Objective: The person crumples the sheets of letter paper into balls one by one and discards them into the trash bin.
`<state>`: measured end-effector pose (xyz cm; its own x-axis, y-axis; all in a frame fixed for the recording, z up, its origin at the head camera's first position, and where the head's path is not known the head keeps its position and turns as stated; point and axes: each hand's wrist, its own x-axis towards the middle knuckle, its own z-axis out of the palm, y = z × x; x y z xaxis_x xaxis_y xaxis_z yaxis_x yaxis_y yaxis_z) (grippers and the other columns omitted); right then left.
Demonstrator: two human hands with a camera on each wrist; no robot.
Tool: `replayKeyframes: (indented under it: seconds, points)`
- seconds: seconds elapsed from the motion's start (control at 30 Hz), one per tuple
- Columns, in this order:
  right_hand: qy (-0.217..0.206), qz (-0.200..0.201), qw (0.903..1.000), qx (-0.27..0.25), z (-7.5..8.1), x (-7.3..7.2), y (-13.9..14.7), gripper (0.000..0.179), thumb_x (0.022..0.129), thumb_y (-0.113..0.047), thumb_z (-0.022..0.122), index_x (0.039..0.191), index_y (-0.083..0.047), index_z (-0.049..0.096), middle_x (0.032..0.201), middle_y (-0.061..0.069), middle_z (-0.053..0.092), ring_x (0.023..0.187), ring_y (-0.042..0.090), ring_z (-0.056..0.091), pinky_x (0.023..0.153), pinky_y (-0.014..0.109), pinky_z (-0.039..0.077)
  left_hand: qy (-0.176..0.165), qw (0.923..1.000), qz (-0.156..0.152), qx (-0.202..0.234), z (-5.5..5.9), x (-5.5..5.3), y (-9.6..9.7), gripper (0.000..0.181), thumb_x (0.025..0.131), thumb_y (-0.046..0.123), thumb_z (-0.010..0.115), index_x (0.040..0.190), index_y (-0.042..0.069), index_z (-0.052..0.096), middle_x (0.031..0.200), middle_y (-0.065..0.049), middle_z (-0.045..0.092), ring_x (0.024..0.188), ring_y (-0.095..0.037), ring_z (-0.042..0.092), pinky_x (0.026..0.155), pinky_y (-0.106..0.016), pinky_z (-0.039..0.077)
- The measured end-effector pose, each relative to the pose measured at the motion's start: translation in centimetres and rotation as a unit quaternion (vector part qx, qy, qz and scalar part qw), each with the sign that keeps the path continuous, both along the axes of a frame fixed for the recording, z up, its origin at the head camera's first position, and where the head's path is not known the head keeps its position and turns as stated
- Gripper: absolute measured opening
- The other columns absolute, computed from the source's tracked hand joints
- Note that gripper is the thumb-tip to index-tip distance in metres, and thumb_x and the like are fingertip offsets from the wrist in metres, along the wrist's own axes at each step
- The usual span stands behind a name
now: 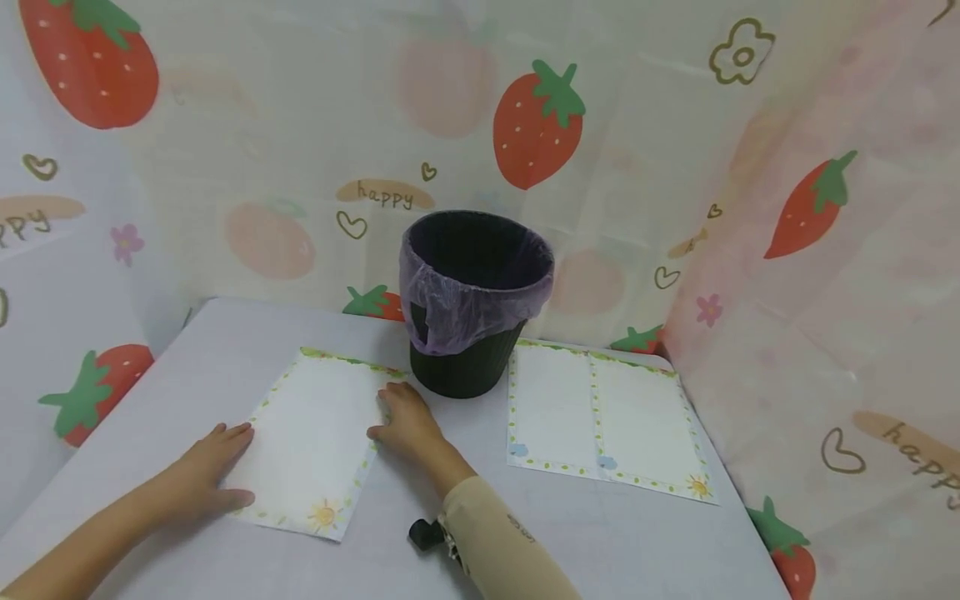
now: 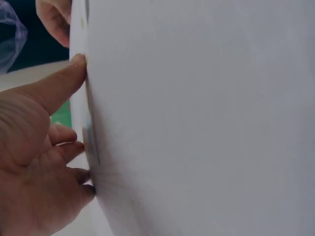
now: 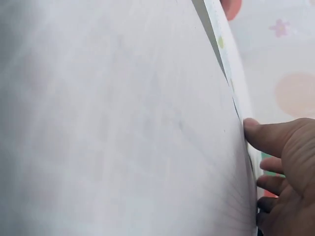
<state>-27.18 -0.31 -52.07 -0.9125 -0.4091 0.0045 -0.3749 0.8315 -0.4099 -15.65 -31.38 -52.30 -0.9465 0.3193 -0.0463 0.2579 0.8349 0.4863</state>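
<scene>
A white sheet of paper (image 1: 311, 442) with a leafy printed border and a small sun in one corner lies on the table, slightly turned. At its left edge rests my left hand (image 1: 198, 479), thumb and fingers spread apart, fingertips on the margin. My right hand (image 1: 411, 425) touches the opposite edge near the upper corner, its thumb set apart from the fingers. Both wrist views show the fingertips down at the paper's edge, low against the white tabletop. Neither hand grips the sheet.
A black bin (image 1: 465, 367) lined with a purple plastic bag (image 1: 480, 312) stands at the back, close beyond my right hand. To its right lie two more bordered sheets (image 1: 648, 425), side by side. Strawberry-print curtains (image 1: 300, 150) enclose the white table (image 1: 465, 442). A small black device (image 1: 426, 535) sits at my right cuff.
</scene>
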Motion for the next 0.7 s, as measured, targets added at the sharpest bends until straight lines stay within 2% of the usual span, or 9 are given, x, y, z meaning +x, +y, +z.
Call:
replayKeyframes:
  seconds: [0.13,0.27,0.4,0.53,0.7]
  points:
    - [0.003,0.014,0.9989,0.044,0.2,0.2,0.6,0.073,0.089,-0.042,0.08,0.148,-0.01,0.051,0.16,0.007,0.043,0.153,0.026,0.032,0.126,0.034,0.025,0.001,0.9997,-0.012,-0.02,0.0,0.5,0.6,0.116,0.072,0.053,0.086,0.149,-0.017,0.034,0.156,-0.04,0.028,0.141,-0.067,0.018,0.11,-0.078,0.02]
    - [-0.014,0.026,0.9983,0.05,0.3,0.5,1.3,0.079,0.09,-0.043,0.078,0.153,-0.011,0.043,0.165,0.007,0.035,0.156,0.029,0.025,0.127,0.041,0.022,-0.025,0.9993,-0.023,0.015,0.3,0.2,0.2,0.124,0.07,0.054,0.087,0.155,-0.012,0.026,0.162,-0.037,0.018,0.146,-0.063,0.007,0.113,-0.078,0.012]
    - [-0.022,0.036,0.9979,0.049,0.3,0.8,2.0,0.086,0.091,-0.043,0.077,0.157,-0.008,0.036,0.168,0.011,0.029,0.157,0.03,0.021,0.127,0.044,0.021,-0.054,0.9964,-0.019,0.062,0.7,-0.7,-0.3,0.125,0.071,0.051,0.087,0.161,-0.002,0.019,0.168,-0.027,0.009,0.151,-0.057,-0.004,0.113,-0.079,0.005]
    - [-0.031,0.039,0.9972,0.055,0.4,1.4,3.0,0.096,0.089,-0.043,0.079,0.16,-0.004,0.028,0.168,0.017,0.024,0.157,0.033,0.02,0.127,0.048,0.022,-0.074,0.9915,-0.019,0.105,0.7,-2.0,0.1,0.123,0.072,0.049,0.088,0.162,0.001,0.019,0.17,-0.022,0.006,0.152,-0.054,-0.009,0.113,-0.079,0.001]
    - [-0.042,0.049,0.9963,0.057,0.5,2.4,4.1,0.097,0.09,-0.039,0.079,0.161,-0.002,0.025,0.168,0.019,0.024,0.156,0.035,0.02,0.126,0.051,0.023,-0.075,0.991,-0.016,0.109,0.6,-3.4,1.3,0.121,0.071,0.049,0.088,0.162,0.004,0.022,0.171,-0.02,0.008,0.149,-0.06,-0.008,0.111,-0.081,0.0]
